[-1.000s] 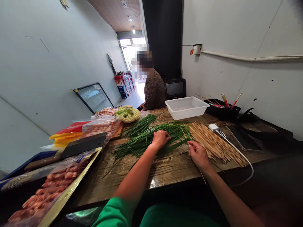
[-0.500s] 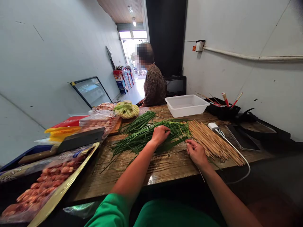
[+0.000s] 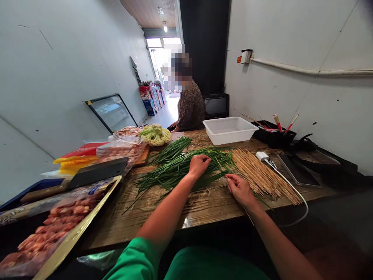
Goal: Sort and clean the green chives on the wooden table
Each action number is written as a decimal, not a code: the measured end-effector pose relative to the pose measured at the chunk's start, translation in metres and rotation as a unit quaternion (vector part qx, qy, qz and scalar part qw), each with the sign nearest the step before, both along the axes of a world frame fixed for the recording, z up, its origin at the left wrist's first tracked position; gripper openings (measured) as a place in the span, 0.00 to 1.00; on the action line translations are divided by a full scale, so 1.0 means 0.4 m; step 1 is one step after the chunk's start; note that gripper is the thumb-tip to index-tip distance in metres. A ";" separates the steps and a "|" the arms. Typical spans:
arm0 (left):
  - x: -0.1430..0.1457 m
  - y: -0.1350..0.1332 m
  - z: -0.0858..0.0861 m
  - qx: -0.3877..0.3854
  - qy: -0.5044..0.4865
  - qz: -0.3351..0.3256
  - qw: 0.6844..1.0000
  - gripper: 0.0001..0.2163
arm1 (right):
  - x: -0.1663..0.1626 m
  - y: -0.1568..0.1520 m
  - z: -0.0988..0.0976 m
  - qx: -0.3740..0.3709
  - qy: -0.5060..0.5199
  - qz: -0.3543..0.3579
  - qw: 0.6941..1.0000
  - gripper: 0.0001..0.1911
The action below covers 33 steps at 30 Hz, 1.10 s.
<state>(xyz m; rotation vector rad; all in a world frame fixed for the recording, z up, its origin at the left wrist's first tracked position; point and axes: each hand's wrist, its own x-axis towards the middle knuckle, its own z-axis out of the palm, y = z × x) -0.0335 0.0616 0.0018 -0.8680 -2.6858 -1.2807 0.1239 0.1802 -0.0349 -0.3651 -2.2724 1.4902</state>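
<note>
While the right hand [image 3: 239, 189] pinches a skewer [image 3: 219, 163], the left hand [image 3: 199, 165] arches over the greens [image 3: 170, 172] on the tabletop [image 3: 214, 203], bunched, any grip hidden; loose sticks [image 3: 264, 175] lie beside, probably for easy reach.

No legible text, blurred print on meat packaging [image 3: 99, 187] at eight o'clock, stacked boxes [image 3: 149, 104] at ten, orange wall label [image 3: 239, 59] at one.
</note>
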 end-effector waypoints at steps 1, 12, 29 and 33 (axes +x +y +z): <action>0.001 0.000 0.001 0.010 -0.011 0.000 1.000 0.09 | 0.000 -0.001 0.001 0.002 -0.001 0.001 1.000 0.20; -0.003 0.002 0.000 0.020 -0.043 -0.024 0.999 0.11 | 0.001 0.001 0.002 0.025 0.002 0.006 1.000 0.19; -0.007 0.009 -0.005 0.093 -0.062 -0.048 0.993 0.11 | -0.004 0.007 -0.016 0.025 0.005 0.006 1.000 0.20; -0.010 0.006 -0.007 0.121 -0.054 -0.058 0.990 0.08 | -0.005 0.007 -0.018 0.012 0.009 0.007 1.000 0.20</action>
